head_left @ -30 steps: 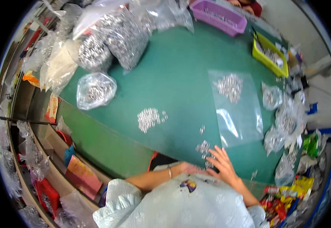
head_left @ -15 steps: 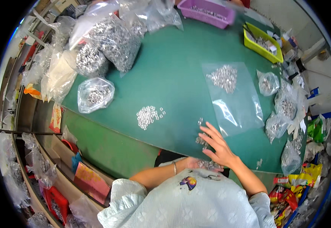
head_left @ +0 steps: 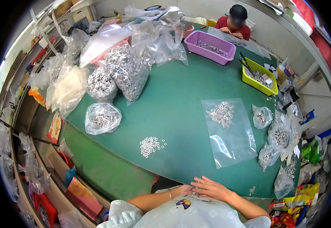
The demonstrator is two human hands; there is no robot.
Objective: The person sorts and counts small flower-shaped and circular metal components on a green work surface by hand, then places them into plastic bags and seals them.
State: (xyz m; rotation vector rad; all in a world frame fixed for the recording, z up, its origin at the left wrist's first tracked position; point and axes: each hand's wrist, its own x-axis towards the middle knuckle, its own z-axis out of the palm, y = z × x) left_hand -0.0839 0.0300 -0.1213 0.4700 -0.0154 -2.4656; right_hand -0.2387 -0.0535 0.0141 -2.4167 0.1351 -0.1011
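My left hand [head_left: 182, 190] is cupped at the near table edge, with small silvery metal pieces partly showing under my right fingers. My right hand [head_left: 210, 188] lies over it, palm down, fingers stretched out flat; what lies under its palm is hidden. On the green table [head_left: 165, 98], a loose pile of small square metal pieces [head_left: 150, 146] rests to the left of my hands. To their right, a flat clear plastic bag [head_left: 232, 146] lies with a heap of small metal pieces [head_left: 221, 113] at its far end.
An open bag of parts [head_left: 103, 118] and bulging bags [head_left: 125, 72] stand at left. A purple basket [head_left: 210, 52] and a yellow-green basket [head_left: 258, 78] sit far right. Small bags [head_left: 279, 136] line the right edge. Across the table, a person in red [head_left: 234, 24] handles small parts.
The view has tilted up, bringing in the person opposite. The small pieces by my right hand have left the tabletop, and that hand has drawn back over my left.
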